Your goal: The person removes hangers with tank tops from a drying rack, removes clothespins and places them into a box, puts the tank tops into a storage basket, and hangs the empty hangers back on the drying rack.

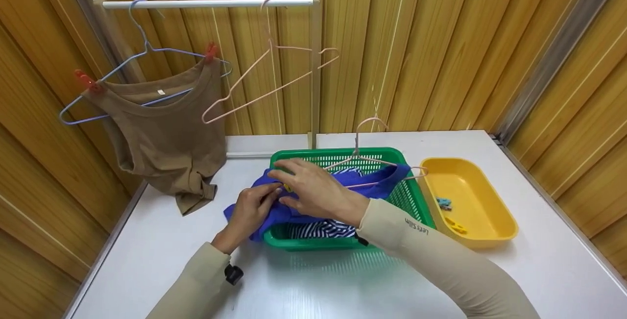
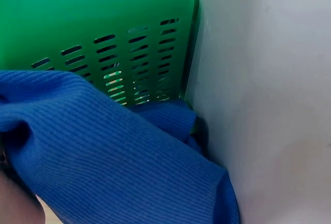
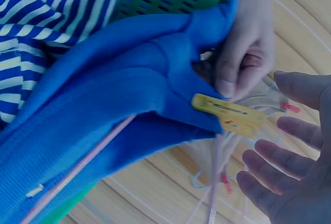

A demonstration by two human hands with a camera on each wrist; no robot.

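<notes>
A blue ribbed garment [image 1: 299,213] lies over the green basket [image 1: 421,211], with a pink hanger [image 3: 77,169] running inside its neckline. My left hand [image 1: 252,211] pinches the garment's shoulder; the right wrist view shows its thumb and fingers [image 3: 226,87] on the cloth. Right beside that grip, a yellow clothespin [image 3: 227,114] is clamped onto the fabric at the hanger. My right hand [image 3: 297,177] is apart from the clothespin, its fingers spread and holding nothing. In the left wrist view, the blue cloth [image 2: 124,151] drapes down outside the basket and the left hand is mostly hidden.
Striped clothing [image 1: 323,229] lies in the basket. On the right, a yellow tray [image 1: 482,201] holds a blue clothespin [image 1: 444,203] and a yellow one [image 1: 455,226]. Behind, a white rail [image 1: 210,3] carries a bare pink hanger [image 1: 240,81] and a brown top [image 1: 161,133] clipped with red clothespins.
</notes>
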